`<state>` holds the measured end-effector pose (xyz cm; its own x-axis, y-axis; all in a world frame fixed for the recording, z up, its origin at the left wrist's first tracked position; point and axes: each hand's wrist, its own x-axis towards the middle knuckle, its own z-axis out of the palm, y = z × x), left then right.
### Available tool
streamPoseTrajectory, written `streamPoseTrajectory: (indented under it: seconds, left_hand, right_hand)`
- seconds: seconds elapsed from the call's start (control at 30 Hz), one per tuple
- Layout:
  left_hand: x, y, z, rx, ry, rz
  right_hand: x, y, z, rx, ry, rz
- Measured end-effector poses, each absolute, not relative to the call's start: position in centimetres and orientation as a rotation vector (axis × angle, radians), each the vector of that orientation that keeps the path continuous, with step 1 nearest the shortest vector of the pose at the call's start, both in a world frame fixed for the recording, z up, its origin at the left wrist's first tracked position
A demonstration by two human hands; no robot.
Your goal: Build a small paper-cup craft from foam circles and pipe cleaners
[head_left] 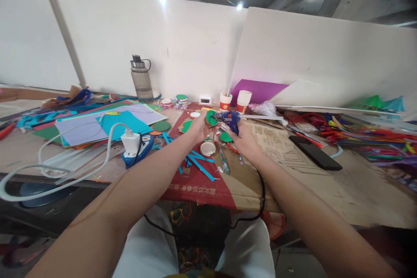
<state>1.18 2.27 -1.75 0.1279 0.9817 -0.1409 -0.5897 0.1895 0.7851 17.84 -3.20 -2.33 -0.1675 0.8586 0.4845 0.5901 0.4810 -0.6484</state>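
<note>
My left hand (198, 129) is closed on a small green paper disc (211, 117) over the middle of the table. My right hand (245, 138) is wrapped round the handle of a blue glue gun (233, 120). The gun's nozzle points left and meets the green disc or sits just in front of it; I cannot tell which. A black cord (262, 195) hangs below my right wrist and runs over the table edge. Under my hands are a white round lid-like cup (207, 149), a pen (223, 158), another green disc (226, 137) and blue paper strips (200, 166).
Left of my arms lie coloured paper sheets (124, 127) and a blue power strip (138, 150) with a white plug. A water bottle (142, 80) and paper cups (243, 100) stand at the back. A black phone (314, 153) and many coloured pipe-cleaner-like strands (374, 139) lie right.
</note>
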Motion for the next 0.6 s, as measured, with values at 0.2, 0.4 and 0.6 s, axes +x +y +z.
streamPoseTrajectory:
  seconds: [0.2,0.4,0.6]
  left_hand:
    - [1.25,2.25,-1.71,0.647,0.755,1.280]
    - [1.45,1.96,-1.55,0.646,0.772,1.265]
    - [1.50,2.03,-1.66,0.689,0.782,1.255]
  right_hand:
    - [17.99,-3.19,-2.38,-1.182,-1.868,0.400]
    - [17.57,-3.38,-2.36,-1.231,-1.902,0.380]
    - [17.84,-3.24,-2.29,-1.227,-1.853,0.367]
